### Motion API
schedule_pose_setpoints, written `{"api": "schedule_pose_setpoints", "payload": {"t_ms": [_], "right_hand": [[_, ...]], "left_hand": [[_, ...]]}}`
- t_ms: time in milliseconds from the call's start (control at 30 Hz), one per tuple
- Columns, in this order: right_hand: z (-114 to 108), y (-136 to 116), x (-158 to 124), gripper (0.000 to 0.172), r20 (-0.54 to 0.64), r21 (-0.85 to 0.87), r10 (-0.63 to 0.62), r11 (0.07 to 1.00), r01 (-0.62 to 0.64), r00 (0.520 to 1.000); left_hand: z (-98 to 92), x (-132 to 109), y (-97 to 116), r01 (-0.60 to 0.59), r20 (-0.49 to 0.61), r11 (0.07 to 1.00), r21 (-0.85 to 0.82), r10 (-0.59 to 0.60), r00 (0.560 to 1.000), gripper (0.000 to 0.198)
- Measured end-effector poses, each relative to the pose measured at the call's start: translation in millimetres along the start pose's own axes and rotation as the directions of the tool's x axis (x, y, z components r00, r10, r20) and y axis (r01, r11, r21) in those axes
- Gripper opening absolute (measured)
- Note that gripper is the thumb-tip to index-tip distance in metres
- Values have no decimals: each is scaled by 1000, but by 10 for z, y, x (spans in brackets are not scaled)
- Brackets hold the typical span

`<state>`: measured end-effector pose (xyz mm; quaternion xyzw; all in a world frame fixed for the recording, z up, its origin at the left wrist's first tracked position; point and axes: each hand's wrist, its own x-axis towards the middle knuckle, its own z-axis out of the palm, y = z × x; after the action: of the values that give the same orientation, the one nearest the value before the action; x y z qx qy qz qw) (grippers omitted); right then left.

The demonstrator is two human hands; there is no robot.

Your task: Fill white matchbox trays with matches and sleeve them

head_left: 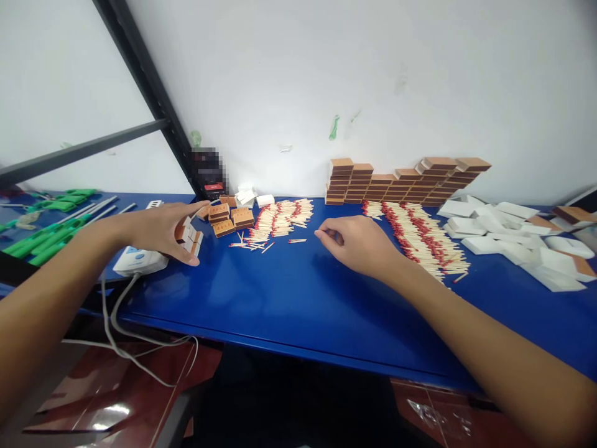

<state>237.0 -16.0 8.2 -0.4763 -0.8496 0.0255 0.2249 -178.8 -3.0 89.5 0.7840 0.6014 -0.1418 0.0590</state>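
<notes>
My left hand [164, 230] is curled round a few small brown-and-white matchboxes [190, 239] on the blue table [289, 298] at the left. My right hand [359, 244] rests on the table in the middle, its fingers pinched together near a loose match [297, 241]; what they hold, if anything, I cannot make out. A pile of red-tipped matches [280, 219] lies between the hands, further back. A longer heap of matches [426, 239] stretches to the right of my right hand.
Stacked brown matchboxes [401, 182] line the wall. White inner trays [508, 233] are scattered at the right. More matchboxes [228, 219] sit behind my left hand. A white device [137, 260] with a cable, green tools [46, 239] and a black shelf frame [153, 99] stand at the left.
</notes>
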Motion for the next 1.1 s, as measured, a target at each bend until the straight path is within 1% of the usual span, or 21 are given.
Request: {"api": "schedule_pose_setpoints", "payload": {"t_ms": [33,100,167,233,267,333,400,600,767,967,1100], "right_hand": [[-1,0,-1,27,1,-1,1,1000,-1,1000],[-3,-3,-4,27,4,-2,3,1000,-3,1000],[-2,-6,-3,27,5,-5,3,1000,-3,1000],[3,-5,1,27,6,-4,0,1000,0,1000],[6,-3,4,27,4,-3,-1,1000,1,1000],[12,2,10,27,-1,-1,-5,1000,5,1000],[13,7,12,27,-7,-2,-7,1000,7,1000],[-3,-3,3,27,8,-19,-9,1000,9,1000],[-13,-14,3,28,11,-25,-6,1000,7,1000],[-8,-12,2,28,13,-29,-10,1000,10,1000],[-4,-1,2,28,15,-34,-11,999,12,1000]], "left_hand": [[-19,7,25,16,-2,1000,-17,-16,1000,135],[-46,39,76,56,-17,998,-18,-56,998,113],[-56,92,122,90,-40,994,57,-88,995,88],[-48,152,160,91,-24,983,161,-89,996,68],[-39,180,177,87,-3,976,201,-88,996,61],[-16,227,211,78,39,968,240,-90,995,54],[12,260,249,81,54,963,256,-98,994,52],[94,298,368,88,46,940,329,-109,993,53],[117,267,379,70,64,935,348,-98,993,41],[128,229,360,90,82,937,337,-124,989,49],[102,215,337,81,69,948,309,-107,992,53]]}}
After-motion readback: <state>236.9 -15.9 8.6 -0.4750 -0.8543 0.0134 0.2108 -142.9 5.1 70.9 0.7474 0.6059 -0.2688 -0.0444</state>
